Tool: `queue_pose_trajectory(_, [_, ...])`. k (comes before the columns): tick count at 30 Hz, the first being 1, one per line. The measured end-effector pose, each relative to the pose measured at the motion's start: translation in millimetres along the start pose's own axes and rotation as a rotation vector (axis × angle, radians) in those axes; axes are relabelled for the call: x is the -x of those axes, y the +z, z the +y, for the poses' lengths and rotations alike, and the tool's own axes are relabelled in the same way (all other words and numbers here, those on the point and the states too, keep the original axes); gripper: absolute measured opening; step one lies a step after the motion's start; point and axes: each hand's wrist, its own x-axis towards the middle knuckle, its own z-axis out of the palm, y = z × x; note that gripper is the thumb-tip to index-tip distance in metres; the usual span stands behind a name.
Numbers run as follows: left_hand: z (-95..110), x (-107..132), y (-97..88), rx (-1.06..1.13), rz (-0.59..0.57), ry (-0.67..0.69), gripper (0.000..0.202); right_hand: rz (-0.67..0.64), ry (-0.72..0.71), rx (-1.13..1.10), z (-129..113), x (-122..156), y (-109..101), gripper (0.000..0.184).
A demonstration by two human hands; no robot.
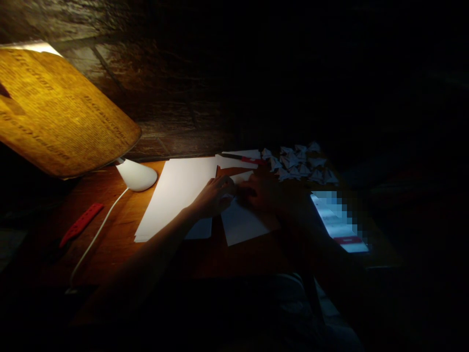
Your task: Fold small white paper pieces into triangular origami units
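My left hand (217, 194) rests over the gap between a stack of white paper (179, 188) and a loose white sheet (247, 226). Its fingers are curled, and a small whitish piece of paper (227, 197) shows beneath them. Close beside it, my right hand (259, 191) lies in shadow over the same sheet, fingers bent inward. What the right fingers hold is too dark to make out. Just beyond the hands, a knife-like tool with a red handle (252, 160) lies on more white paper (238, 152).
Several small folded paper pieces (293, 159) cluster at the back right. A lit screen (335, 220) lies at the right. To the left stand a lamp with a yellow printed shade (69, 112) and white base (137, 176), its cord (98, 234), and a red perforated object (81, 225).
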Motion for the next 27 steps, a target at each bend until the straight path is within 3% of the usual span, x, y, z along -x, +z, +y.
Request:
queue_pose_trajectory(5, [0,-1,-0.4,0.046,0.026,-0.009,0.017,-0.044,-0.022,-0.002,0,-1,0,0.031])
queue_pose_trajectory(12, [0,-2,3.5,0.087,0.074,-0.020,0.013,-0.002,-0.044,-0.028,-1,0,0,0.027])
queue_pose_trajectory(17, [2,-6,3.7,0.188,0.110,-0.006,0.008,0.133,-0.119,-0.067,0,0,10,0.021])
queue_pose_trajectory(20, [3,-6,2.4,0.324,0.149,-0.073,0.007,0.230,-0.148,-0.129,0,-1,15,0.020])
queue_pose_trajectory(27, [8,-4,1.3,0.622,0.303,-0.148,0.010,0.310,-0.237,-0.307,-2,-5,21,0.016])
